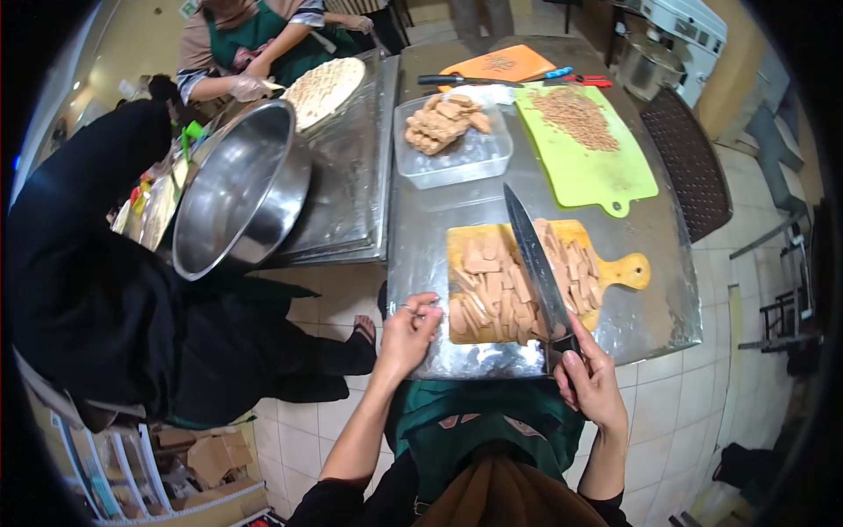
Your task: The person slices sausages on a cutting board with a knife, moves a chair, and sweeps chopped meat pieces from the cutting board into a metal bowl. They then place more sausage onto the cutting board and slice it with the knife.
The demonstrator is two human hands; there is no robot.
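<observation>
My right hand (592,376) grips the black handle of a large kitchen knife (536,259), whose dark blade points away from me across the wooden cutting board (625,270). Under and on both sides of the blade lie pinkish-brown sliced pieces (496,285) that look like sausage, cut into strips. The blade hides part of them. My left hand (409,335) holds nothing and rests loosely curled at the table's front edge, left of the board, its fingers slightly apart.
Behind the board stand a clear plastic container (457,171) of uncut pieces and a green cutting board (628,171) with chopped bits. Farther back is an orange board (492,66). A large steel bowl (237,189) and people are at left; a chair (689,162) stands right.
</observation>
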